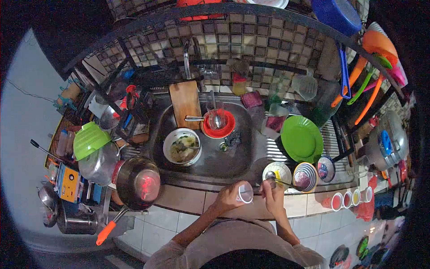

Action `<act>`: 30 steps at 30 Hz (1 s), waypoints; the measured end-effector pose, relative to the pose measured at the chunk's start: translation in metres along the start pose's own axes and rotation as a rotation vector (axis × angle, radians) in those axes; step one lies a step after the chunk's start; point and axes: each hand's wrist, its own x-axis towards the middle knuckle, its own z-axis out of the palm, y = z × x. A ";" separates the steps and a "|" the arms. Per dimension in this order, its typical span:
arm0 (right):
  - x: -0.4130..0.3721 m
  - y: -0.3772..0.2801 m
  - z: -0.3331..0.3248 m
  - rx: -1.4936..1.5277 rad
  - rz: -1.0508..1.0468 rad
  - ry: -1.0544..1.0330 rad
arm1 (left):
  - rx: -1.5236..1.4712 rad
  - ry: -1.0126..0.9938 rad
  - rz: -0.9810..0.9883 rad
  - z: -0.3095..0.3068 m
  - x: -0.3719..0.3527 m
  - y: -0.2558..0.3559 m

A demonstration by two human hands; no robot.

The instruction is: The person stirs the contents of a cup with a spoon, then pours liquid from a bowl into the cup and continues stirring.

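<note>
My left hand is wrapped around a small clear plastic cup at the counter's front edge, its mouth tilted toward me. Just to the right, my right hand is closed on a metal spoon, which is over a white bowl with something yellowish in it. Exactly how the fingers grip the spoon is hard to see. Beside that bowl stand a striped bowl and a smaller patterned bowl. Behind them leans a green plate.
The sink holds a white bowl of food scraps, a red bowl and a wooden board. A pan sits at left, its orange handle jutting out. Several filled cups line the right edge. A black rack arches overhead.
</note>
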 end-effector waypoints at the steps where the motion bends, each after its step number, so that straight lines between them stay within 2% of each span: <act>1: 0.000 0.000 0.000 -0.066 -0.046 -0.001 | -0.005 0.027 0.025 0.001 0.000 -0.002; 3: 0.000 0.001 -0.001 -0.131 -0.092 -0.002 | -0.010 0.052 0.049 0.001 0.000 -0.001; 5: -0.002 0.001 0.000 0.042 0.048 -0.011 | -0.044 0.036 0.004 -0.005 0.000 0.006; 6: -0.001 0.002 0.001 0.045 0.050 -0.012 | -0.042 0.034 0.002 -0.005 0.000 0.005; 8: 0.001 0.004 0.001 -0.101 -0.104 0.021 | -0.023 0.018 -0.036 -0.003 0.000 0.004; 11: 0.001 0.003 -0.002 -0.009 -0.031 -0.041 | -0.025 -0.002 -0.038 -0.005 0.003 0.007; 15: 0.000 0.000 -0.001 -0.003 -0.037 0.015 | -0.053 0.052 0.006 0.001 0.000 0.001; 17: 0.000 0.000 -0.004 -0.047 -0.022 -0.063 | -0.024 0.011 -0.043 0.002 -0.001 0.000; 21: -0.001 0.002 -0.001 0.060 0.009 -0.005 | -0.083 0.045 0.026 -0.004 0.004 0.006; 23: 0.000 0.003 -0.002 -0.157 -0.102 -0.029 | -0.047 0.012 -0.050 -0.009 0.005 0.014; 26: -0.001 0.005 -0.003 -0.036 0.000 -0.057 | -0.032 -0.053 -0.134 -0.011 0.006 0.017; 30: 0.000 -0.001 -0.002 -0.127 -0.067 -0.031 | -0.101 -0.005 -0.046 -0.005 0.004 0.007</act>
